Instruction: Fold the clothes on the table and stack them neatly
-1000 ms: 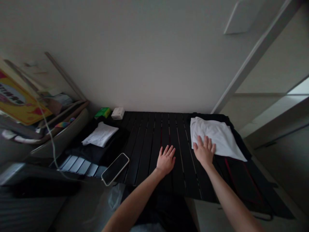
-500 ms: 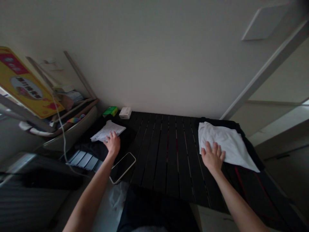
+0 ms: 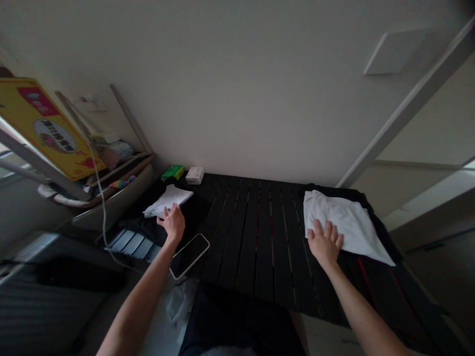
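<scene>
White folded cloth (image 3: 167, 200) at left hand (image 3: 171, 222); larger white cloth (image 3: 343, 220) under right hand (image 3: 325, 242)

Hands well apart, one at each end of a black slatted table (image 3: 252, 247). Left hand: fingertips at the near edge of the White folded cloth, fingers slightly curled, thumb out to the side. Contact looks light; whether the edge is pinched cannot be told from this view. Right hand: palm down, fingers spread, resting on the near part of the larger white cloth, not closed on it.

Positions: White folded cloth lies flat on a black garment (image 3: 191, 212) at the table's left end. Larger white cloth lies rumpled on a dark garment with red lines (image 3: 378, 284) at the right end.

Nearby: a smartphone in a pale case (image 3: 189, 256) lies just below the left hand, apart from it. A pale blue striped fabric (image 3: 128, 245) lies beside the black garment. A green box (image 3: 172, 172) and a small white box (image 3: 195, 175) stand at the far edge of the table. Between the two hands, the slats hold nothing.
</scene>
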Demonstrator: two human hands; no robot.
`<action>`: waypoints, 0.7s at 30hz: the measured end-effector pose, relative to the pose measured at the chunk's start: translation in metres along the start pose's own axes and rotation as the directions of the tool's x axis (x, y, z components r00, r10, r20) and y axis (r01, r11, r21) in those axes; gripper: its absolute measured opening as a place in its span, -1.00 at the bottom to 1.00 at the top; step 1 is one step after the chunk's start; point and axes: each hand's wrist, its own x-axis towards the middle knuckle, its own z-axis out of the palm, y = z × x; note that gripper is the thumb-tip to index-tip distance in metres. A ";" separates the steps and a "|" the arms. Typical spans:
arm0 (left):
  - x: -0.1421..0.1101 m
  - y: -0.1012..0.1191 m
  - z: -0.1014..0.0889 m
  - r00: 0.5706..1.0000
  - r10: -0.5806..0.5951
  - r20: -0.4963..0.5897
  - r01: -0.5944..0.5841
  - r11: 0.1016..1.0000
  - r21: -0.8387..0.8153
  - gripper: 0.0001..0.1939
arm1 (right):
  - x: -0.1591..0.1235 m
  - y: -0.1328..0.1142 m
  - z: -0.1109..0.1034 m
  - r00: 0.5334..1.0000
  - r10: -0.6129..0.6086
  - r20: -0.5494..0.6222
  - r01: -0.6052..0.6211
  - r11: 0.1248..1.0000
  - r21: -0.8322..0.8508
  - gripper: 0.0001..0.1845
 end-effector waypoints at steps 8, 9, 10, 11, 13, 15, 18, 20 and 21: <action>-0.154 0.099 0.002 0.245 0.937 0.250 -0.698 0.349 -0.625 -0.68 | -0.001 -0.001 -0.002 1.000 0.009 -0.004 -0.009 1.000 0.021 -0.45; -0.171 0.113 0.004 0.184 0.951 0.249 -0.693 0.305 -0.653 -0.71 | -0.001 -0.001 -0.003 1.000 0.010 -0.004 -0.010 1.000 0.020 -0.45; -0.184 0.126 0.005 0.147 0.955 0.257 -0.672 0.287 -0.683 -0.71 | -0.001 -0.002 -0.005 1.000 0.012 -0.002 -0.012 1.000 0.019 -0.45; -0.192 0.137 0.005 0.161 0.952 0.260 -0.647 0.301 -0.701 -0.71 | -0.001 -0.002 -0.006 1.000 0.013 0.001 -0.013 1.000 0.019 -0.45; -0.195 0.156 0.004 0.252 0.931 0.266 -0.579 0.365 -0.729 -0.67 | 0.000 -0.003 -0.008 1.000 0.014 0.009 -0.014 1.000 0.024 -0.45; -0.183 0.167 0.003 0.403 0.875 0.269 -0.544 0.465 -0.698 -0.64 | 0.000 -0.004 -0.010 1.000 0.011 0.009 -0.012 1.000 0.027 -0.45; -0.155 0.169 0.006 0.649 0.711 0.271 -0.537 0.681 -0.498 -0.54 | 0.000 -0.005 -0.012 1.000 0.008 0.002 -0.008 1.000 0.021 -0.45; -0.139 0.164 0.008 0.751 0.571 0.332 -0.473 0.815 -0.334 -0.51 | 0.001 -0.004 -0.013 1.000 0.009 0.002 -0.009 1.000 0.021 -0.46; -0.134 0.160 0.009 0.770 0.513 0.379 -0.436 0.857 -0.274 -0.54 | 0.002 -0.004 -0.013 1.000 0.010 0.004 -0.010 1.000 0.026 -0.46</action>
